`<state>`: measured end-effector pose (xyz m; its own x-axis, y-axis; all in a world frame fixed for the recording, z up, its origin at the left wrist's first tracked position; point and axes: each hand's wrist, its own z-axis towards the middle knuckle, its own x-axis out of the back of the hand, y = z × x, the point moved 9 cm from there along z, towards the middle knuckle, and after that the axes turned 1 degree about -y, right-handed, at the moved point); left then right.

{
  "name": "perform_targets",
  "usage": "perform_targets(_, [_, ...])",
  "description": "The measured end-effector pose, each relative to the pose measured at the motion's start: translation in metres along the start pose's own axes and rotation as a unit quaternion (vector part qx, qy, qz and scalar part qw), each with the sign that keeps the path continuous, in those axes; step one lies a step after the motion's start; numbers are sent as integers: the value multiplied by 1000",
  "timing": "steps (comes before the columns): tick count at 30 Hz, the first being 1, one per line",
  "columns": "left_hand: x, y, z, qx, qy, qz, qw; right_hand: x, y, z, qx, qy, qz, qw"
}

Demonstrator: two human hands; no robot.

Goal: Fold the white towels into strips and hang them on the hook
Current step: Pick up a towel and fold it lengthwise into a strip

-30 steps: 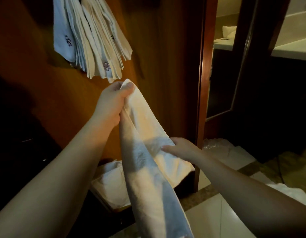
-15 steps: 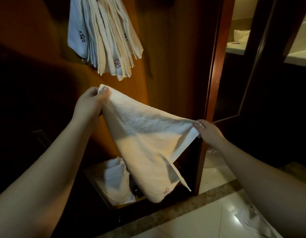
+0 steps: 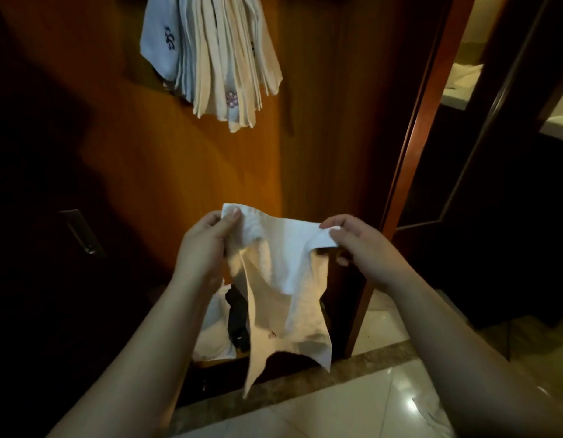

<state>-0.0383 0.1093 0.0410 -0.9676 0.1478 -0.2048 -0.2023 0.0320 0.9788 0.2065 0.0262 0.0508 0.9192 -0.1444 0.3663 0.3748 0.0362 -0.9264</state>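
Dim room — warm wood-panelled wall [image 3: 179,159], glossy pale tiled floor [image 3: 352,406], dark doorway [image 3: 463,184] right.

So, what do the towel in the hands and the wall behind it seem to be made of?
The towel looks like white cotton terry: a nubby, looped surface that folds limply between the left hand and right hand. The wall looks like varnished wood or veneer, orange-brown with a soft sheen; which one, I cannot tell.
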Motion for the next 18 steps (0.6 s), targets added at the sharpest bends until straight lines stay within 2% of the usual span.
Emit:
perform_targets(2, [-11, -6, -16, 9, -8, -8, 1000, -23, -14, -14, 22, -82, -21, 996])
perform_targets(4, [-18, -12, -29, 22, -7, -10, 1000, -38, -25, -24, 45, -115, -51, 991])
perform_targets(7, [-31, -15, -47, 29, -39, -15, 999, -46, -40, -32, 104, -82, -133, 982])
perform_targets(10, [-44, -14, -64, 25, -80, 18, 996, -46, -51, -39, 142, -37, -134, 980])
perform_targets(18, [-52, -7, -86, -25, -77, 98, 992, -46, -76, -53, 180, 24, -150, 972])
